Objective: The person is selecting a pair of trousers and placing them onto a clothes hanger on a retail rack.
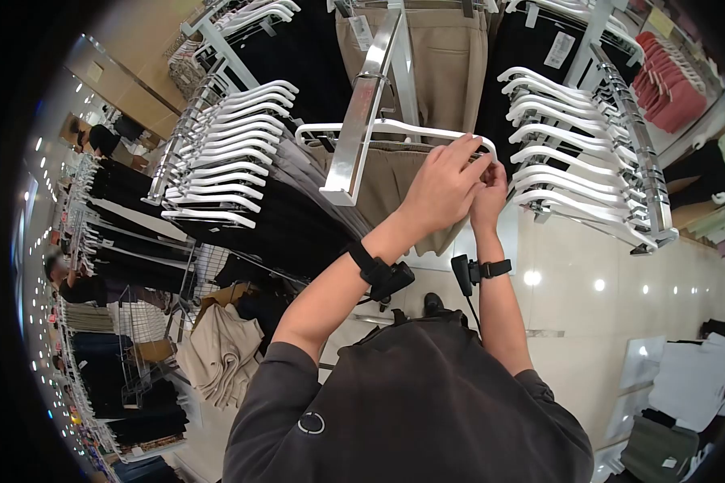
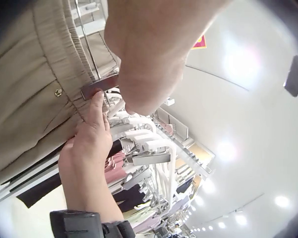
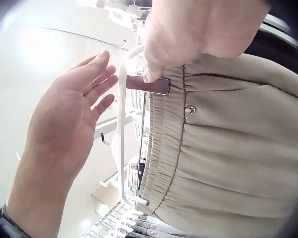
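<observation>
Beige trousers [image 1: 383,181] with a gathered elastic waistband hang from a white hanger [image 1: 423,130] behind a shiny metal display arm. My right hand [image 1: 489,201] pinches the metal clip [image 3: 158,87] at one end of the waistband, its thumb pressed on the clip's face. A small gold eyelet [image 3: 190,109] sits just below the waistband. My left hand [image 3: 59,114] is right beside the hanger's end, with loosely bent fingers apart from the clip in the right wrist view. From the head view, the left hand overlaps the right fingertips.
The metal display arm [image 1: 354,145] juts toward me. Rows of white hangers with dark and grey trousers [image 1: 225,165] stand at left, more white hangers [image 1: 572,161] at right. Folded beige garments [image 1: 221,354] lie on a wire cart lower left. A person [image 1: 80,282] is farther left.
</observation>
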Tool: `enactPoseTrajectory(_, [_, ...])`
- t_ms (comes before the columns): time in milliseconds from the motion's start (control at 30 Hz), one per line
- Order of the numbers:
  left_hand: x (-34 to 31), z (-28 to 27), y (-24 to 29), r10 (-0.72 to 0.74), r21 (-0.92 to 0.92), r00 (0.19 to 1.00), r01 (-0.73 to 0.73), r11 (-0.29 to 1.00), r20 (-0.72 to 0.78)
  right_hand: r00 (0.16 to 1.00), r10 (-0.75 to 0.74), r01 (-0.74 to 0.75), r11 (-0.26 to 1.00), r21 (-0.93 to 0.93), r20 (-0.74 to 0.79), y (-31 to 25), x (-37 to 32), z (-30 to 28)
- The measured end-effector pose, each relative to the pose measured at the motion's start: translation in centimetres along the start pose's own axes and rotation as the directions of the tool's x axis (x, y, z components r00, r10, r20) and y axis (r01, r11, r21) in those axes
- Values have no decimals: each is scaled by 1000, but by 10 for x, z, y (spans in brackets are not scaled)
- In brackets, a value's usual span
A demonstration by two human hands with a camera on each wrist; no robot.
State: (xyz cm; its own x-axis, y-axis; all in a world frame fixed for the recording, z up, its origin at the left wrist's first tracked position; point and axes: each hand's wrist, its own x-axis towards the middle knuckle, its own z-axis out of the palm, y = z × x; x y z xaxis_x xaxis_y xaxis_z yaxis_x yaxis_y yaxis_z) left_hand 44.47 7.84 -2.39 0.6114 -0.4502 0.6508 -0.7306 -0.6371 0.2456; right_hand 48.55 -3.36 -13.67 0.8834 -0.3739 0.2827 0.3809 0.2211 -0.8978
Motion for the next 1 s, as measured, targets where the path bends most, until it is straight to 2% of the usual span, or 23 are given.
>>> enactPoseTrajectory(100, [-4,2,-6,-1,32,999,3,999,-54,1000,21,-21,996,88,-1,4,1,0])
enactPoseTrajectory(200, [1,1,-13,-8,99,993,20,995,-119,998,51,-48,996,-69,36,-3,3,-5])
enactPoseTrajectory(300, [17,-1,-23,-5,171,988,32,985,-151,994,103,-101,991,-90,23,0,5,-7])
enactPoseTrajectory(400, [28,0,-42,-197,158,968,172,972,157,997,72,-74,994,-78,-27,3,6,-4])
enactPoseTrajectory(500, [37,-1,-51,-149,139,966,121,983,212,994,100,-103,992,-78,-32,-2,5,-5])
enactPoseTrajectory(600, [40,0,-54,-120,179,959,75,981,256,992,125,-128,987,-102,-27,-9,7,-6])
enactPoseTrajectory(833, [39,3,-53,-139,145,963,107,984,231,990,81,-96,986,-138,-113,-11,-3,-1])
enactPoseTrajectory(933, [40,2,-54,-147,120,965,123,985,216,987,67,-80,993,-84,-147,-11,-8,3])
enactPoseTrajectory(1000, [41,2,-55,-123,112,977,104,988,175,985,60,-58,998,16,-164,-10,-6,6])
